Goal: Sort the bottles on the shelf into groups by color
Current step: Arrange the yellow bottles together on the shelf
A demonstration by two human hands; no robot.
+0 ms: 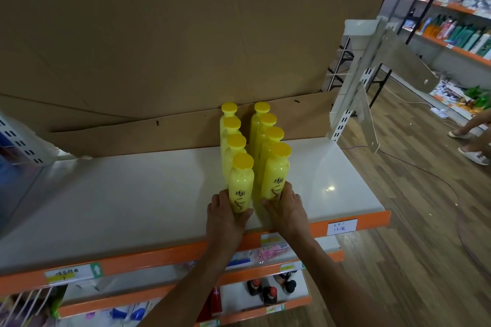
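1. Two bare forearms reached up from the bottom edge, and the left hand (225, 216) and right hand (288, 207) lay close together over the front part of the shelf (132, 194).
2. On the left hand, the fingers were clamped round the lower body of the front left bottle (240, 188), with the thumb on its right side.
3. On the right hand, the fingers were clamped low on the front right bottle (276, 172), with the thumb on its left side.
4. Both bottles stood upright on the shelf, each at the head of a row of four yellow bottles (231, 151) with yellow caps.
5. These two rows ran back to the cardboard (159, 34) behind, right of the shelf's middle, with a narrow gap between them.
6. Along the shelf's front ran an orange strip (159, 257), which carried a handwritten label (341, 227) to the right of the hands.
7. Below, a lower shelf (233, 297) held dark bottles (261, 289).
8. Across the wooden floor (398, 167) at the right stood far shelving (462, 49) stocked with bottles of several colours, and a person's sandalled feet (473, 154) showed near it.
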